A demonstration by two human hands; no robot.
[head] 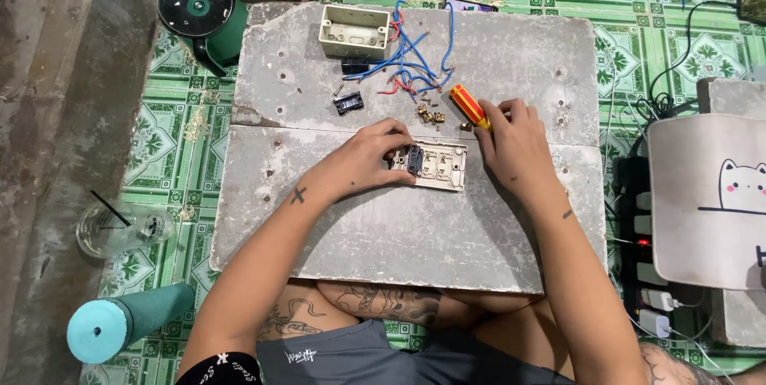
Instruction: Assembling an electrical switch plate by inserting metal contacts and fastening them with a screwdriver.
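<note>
Left hand pins cream plastic switch plate; right hand grips orange-yellow screwdriver. Risk: small brass screws roll off grey slab if nudged.

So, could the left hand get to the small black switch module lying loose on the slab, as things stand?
Probably yes. The black switch module lies in the open on the slab, just beyond the left hand, with nothing between them. But that hand is pressing on the cream switch plate, so it would have to let go.

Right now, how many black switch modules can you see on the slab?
3: one in the switch plate under the left hand, one loose left of the brass screws, one below the junction box. Hands may hide others.
</note>
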